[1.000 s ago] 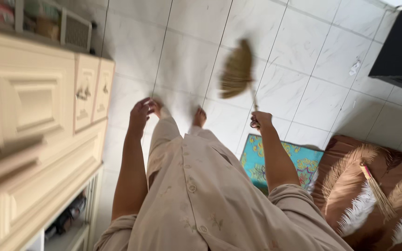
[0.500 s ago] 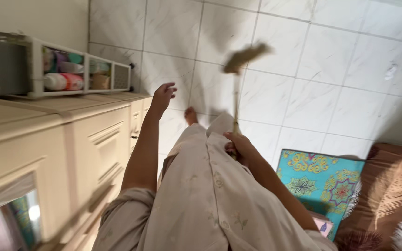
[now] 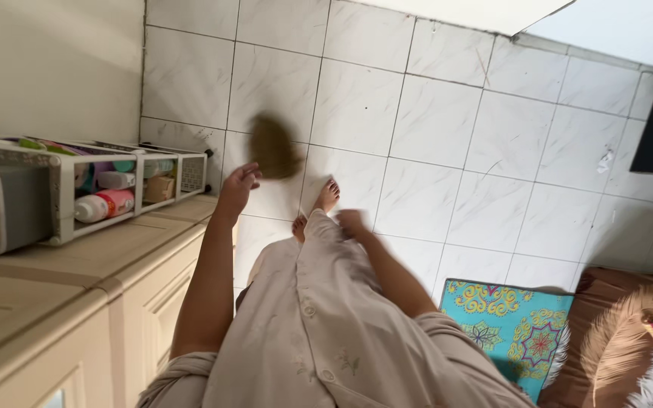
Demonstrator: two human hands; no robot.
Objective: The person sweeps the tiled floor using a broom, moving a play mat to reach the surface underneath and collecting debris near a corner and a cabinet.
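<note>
Head view shows the small straw broom (image 3: 272, 146) has swung left over the white floor (image 3: 447, 151), so sweeping goes on, right hand (image 3: 352, 224) squeezing its handle, left hand (image 3: 237, 186) spread near the bench (image 3: 77, 257).

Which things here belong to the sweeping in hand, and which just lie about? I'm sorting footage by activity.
In use:
- blurred brown straw hand broom
- right hand swinging it
- white marble-look tiled floor

Lying about:
- grey plastic organiser rack of bottles
- turquoise patterned mat
- brown feather-print cushion
- left hand, empty
</note>
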